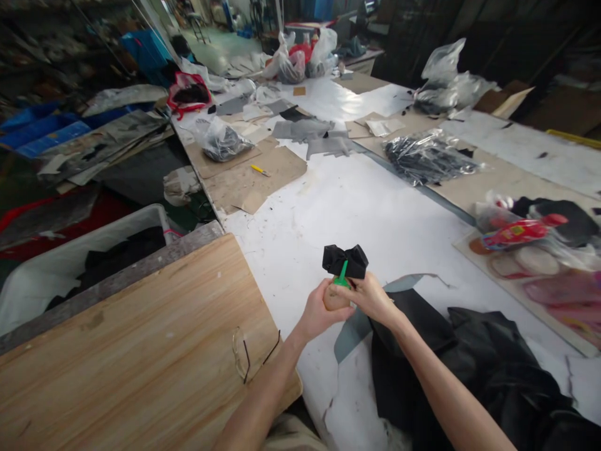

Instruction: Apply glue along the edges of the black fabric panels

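Observation:
My left hand (pixel 319 312) is wrapped round a small tan bottle (pixel 336 300) with a green nozzle cap (pixel 343 277). The nozzle points up and away, in front of a folded black piece of material (pixel 334 259) shaped like a bow. My right hand (pixel 374 299) is closed at the lower right edge of this black piece, its thumb reaching across to the green cap. Its other fingertips are partly hidden behind the piece. Both hands are close together above the white tabletop (pixel 300 250).
Black sheet material (pixel 479 369) is heaped at right, over a grey strip (pixel 352 335). Eyeglasses (pixel 244 360) lie on the wooden board (pixel 154 351) at left. Farther off are a yellow cutter (pixel 260 170), bagged black pieces (pixel 427 156) and a red-labelled bottle (pixel 526 233).

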The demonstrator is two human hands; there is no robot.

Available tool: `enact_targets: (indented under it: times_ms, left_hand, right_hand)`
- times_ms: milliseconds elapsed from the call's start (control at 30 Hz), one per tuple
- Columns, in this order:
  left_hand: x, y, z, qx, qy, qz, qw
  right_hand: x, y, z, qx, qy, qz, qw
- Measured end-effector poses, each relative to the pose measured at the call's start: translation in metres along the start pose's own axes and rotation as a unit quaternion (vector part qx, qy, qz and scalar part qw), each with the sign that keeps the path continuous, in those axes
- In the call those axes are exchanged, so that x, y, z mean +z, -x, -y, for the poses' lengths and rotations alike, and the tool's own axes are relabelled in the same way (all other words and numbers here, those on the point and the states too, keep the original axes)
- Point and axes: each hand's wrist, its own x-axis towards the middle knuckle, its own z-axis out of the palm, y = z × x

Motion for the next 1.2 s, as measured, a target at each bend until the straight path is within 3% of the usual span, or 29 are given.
enact_targets:
  times_ms: [67, 133, 200, 267, 367, 467, 533, 633, 800, 967, 1200]
  left_hand:
    - [-0.002, -0.002, 0.004, 0.0, -0.014, -0.004, 1.0]
    - [-0.007, -0.008, 0.01, -0.026, 0.032, 0.095, 0.995]
    - [-0.013, -0.015, 0.017, -0.062, 0.091, 0.216, 0.97]
    - [-0.017, -0.021, 0.025, -0.1, 0.133, 0.297, 0.94]
    - [-0.015, -0.027, 0.038, -0.15, 0.167, 0.369, 0.902]
    - [-0.007, -0.024, 0.045, -0.162, 0.193, 0.382, 0.889]
    - [-0.002, -0.019, 0.047, -0.143, 0.212, 0.335, 0.907]
    - [0.001, -0.014, 0.048, -0.095, 0.21, 0.224, 0.947]
    - [-0.003, -0.017, 0.068, -0.065, -0.009, 0.047, 0.997]
    - [-0.004, -0.023, 0.097, -0.009, -0.13, -0.11, 0.985]
    - [-0.003, -0.03, 0.127, 0.015, -0.169, -0.2, 0.965]
  right_hand:
    - [0.002, -0.004, -0.007, 0.001, -0.017, 0.008, 1.0]
    - [0.003, -0.006, -0.011, 0.01, -0.063, 0.053, 0.997]
    - [0.003, -0.006, -0.012, 0.019, -0.112, 0.106, 0.988]
    - [0.002, -0.006, -0.01, 0.019, -0.146, 0.136, 0.98]
    - [-0.002, -0.007, -0.006, 0.021, -0.203, 0.134, 0.97]
    - [-0.01, -0.012, -0.01, 0.05, -0.276, 0.071, 0.957]
    - [-0.016, -0.018, -0.019, 0.064, -0.297, 0.036, 0.952]
    - [-0.021, -0.03, -0.038, 0.106, -0.312, 0.056, 0.943]
    - [-0.013, -0.046, -0.081, 0.194, -0.302, 0.054, 0.932]
    - [0.005, -0.057, -0.12, 0.296, -0.221, 0.064, 0.927]
    - [0.028, -0.066, -0.15, 0.366, -0.059, 0.095, 0.924]
